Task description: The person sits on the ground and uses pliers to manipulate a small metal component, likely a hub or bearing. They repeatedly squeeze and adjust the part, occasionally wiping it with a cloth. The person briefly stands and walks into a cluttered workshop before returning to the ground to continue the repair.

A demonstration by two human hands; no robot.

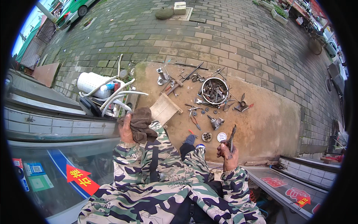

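Left hand (126, 128): fingers closed on a brown rag (140, 123), resting on the camouflage-clad knee.
Right hand (227, 151): fingers wrapped round a dark metal tool (232, 135) (greasy-looking), held upright.
Ground: round pan (214, 90) of metal parts, scattered tools near it.

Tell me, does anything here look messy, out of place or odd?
Yes. Tools and small metal parts lie scattered loose over the dirty mat on the pavement, though a metal bowl already holds a heap of them. The left hand holds a brown rag; the right hand, visibly grimy, holds a dark slender tool.
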